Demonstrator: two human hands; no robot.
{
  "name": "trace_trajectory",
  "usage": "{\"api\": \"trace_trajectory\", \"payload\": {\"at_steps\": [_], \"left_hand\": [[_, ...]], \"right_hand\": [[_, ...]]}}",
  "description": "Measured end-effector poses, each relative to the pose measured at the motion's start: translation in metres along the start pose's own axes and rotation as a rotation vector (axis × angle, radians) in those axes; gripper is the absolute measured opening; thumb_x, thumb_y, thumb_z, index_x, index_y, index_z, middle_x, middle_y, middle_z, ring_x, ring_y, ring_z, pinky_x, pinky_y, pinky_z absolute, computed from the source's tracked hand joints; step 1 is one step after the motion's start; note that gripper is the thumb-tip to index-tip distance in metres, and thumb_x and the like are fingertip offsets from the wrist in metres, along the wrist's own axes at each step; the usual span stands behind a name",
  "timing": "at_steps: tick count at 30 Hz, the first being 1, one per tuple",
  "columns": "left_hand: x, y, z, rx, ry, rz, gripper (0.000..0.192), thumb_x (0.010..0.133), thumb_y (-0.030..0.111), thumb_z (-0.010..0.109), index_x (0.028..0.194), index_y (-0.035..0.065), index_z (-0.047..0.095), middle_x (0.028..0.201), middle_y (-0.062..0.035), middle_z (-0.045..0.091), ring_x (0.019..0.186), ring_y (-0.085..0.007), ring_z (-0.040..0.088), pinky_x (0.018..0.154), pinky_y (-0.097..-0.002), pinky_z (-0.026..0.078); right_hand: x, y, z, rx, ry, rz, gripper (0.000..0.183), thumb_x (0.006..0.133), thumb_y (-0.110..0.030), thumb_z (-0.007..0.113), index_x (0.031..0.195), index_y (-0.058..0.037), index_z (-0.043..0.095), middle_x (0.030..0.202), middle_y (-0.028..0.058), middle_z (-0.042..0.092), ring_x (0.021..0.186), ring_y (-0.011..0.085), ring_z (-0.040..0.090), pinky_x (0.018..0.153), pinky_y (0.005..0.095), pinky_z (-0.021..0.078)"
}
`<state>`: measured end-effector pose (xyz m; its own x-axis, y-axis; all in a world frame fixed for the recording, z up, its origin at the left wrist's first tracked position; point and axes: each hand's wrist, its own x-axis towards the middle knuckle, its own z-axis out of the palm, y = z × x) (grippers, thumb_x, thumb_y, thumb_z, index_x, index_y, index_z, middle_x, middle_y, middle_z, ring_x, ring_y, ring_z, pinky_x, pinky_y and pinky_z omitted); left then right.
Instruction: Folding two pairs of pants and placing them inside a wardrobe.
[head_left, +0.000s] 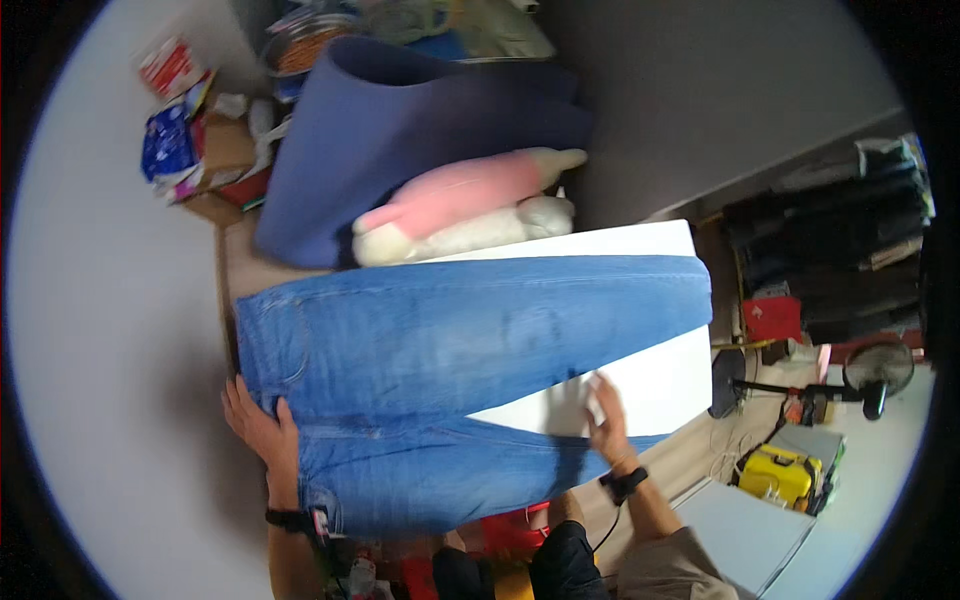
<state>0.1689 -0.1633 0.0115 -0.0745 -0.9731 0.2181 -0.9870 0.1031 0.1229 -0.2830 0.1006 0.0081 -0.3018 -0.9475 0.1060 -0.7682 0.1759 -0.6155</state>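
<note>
A pair of blue denim jeans lies spread over a white board, waist to the left and legs to the right. My left hand rests on the waistband, its fingers apart near the left edge. Over the gap between the two legs is my right hand, somewhat blurred, fingers partly curled and nothing visible in its grasp. Whether its fingertips touch the board or the denim is hard to tell. The near leg hangs over the board's front edge, so its lower part is partly hidden.
Behind the jeans lie a pink and white plush toy and a rolled blue mat. Packets and a cardboard box stand at back left. To the right are a black fan, a yellow case and a white cabinet top.
</note>
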Motion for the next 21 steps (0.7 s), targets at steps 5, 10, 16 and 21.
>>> {"api": "trace_trajectory", "payload": {"at_steps": [5, 10, 16, 21], "left_hand": [[-0.032, 0.070, 0.020, -0.027, -0.172, 0.232, 0.066, 0.091, 0.038, 0.049, 0.143, 0.0026, 0.030, 0.149, -0.0237, 0.026, 0.138, -0.0432, 0.019, 0.112, -0.0556, 0.013], [-0.033, 0.062, 0.050, 0.090, -0.208, 0.197, 0.066, 0.095, 0.045, 0.034, 0.148, 0.0074, 0.023, 0.154, -0.0165, 0.018, 0.142, -0.0401, 0.012, 0.112, -0.0576, 0.008], [-0.026, 0.056, 0.051, 0.158, -0.260, 0.115, 0.066, 0.096, 0.047, 0.028, 0.149, 0.0095, 0.020, 0.155, -0.0149, 0.015, 0.143, -0.0366, 0.009, 0.113, -0.0563, 0.002], [-0.023, 0.074, 0.054, 0.179, -0.331, 0.114, 0.064, 0.096, 0.045, 0.029, 0.150, 0.0106, 0.016, 0.156, -0.0159, 0.012, 0.144, -0.0368, 0.006, 0.112, -0.0578, 0.003]], "right_hand": [[0.067, 0.134, -0.082, -0.320, 0.092, 0.274, 0.054, 0.092, -0.024, 0.050, 0.141, -0.0045, 0.036, 0.146, 0.0219, 0.033, 0.134, 0.0408, 0.031, 0.109, 0.0509, 0.0251], [0.120, 0.209, -0.079, -0.620, 0.044, 0.382, 0.061, 0.094, -0.040, 0.041, 0.144, -0.0065, 0.031, 0.150, 0.0198, 0.026, 0.139, 0.0385, 0.021, 0.112, 0.0538, 0.0127], [0.157, 0.206, -0.082, -0.560, 0.047, 0.274, 0.065, 0.093, -0.048, 0.040, 0.145, -0.0095, 0.032, 0.151, 0.0177, 0.027, 0.141, 0.0365, 0.018, 0.112, 0.0548, 0.0092], [0.143, 0.221, -0.086, -0.570, 0.009, 0.317, 0.068, 0.092, -0.049, 0.043, 0.146, -0.0107, 0.030, 0.151, 0.0181, 0.025, 0.140, 0.0372, 0.019, 0.112, 0.0551, 0.0103]]}}
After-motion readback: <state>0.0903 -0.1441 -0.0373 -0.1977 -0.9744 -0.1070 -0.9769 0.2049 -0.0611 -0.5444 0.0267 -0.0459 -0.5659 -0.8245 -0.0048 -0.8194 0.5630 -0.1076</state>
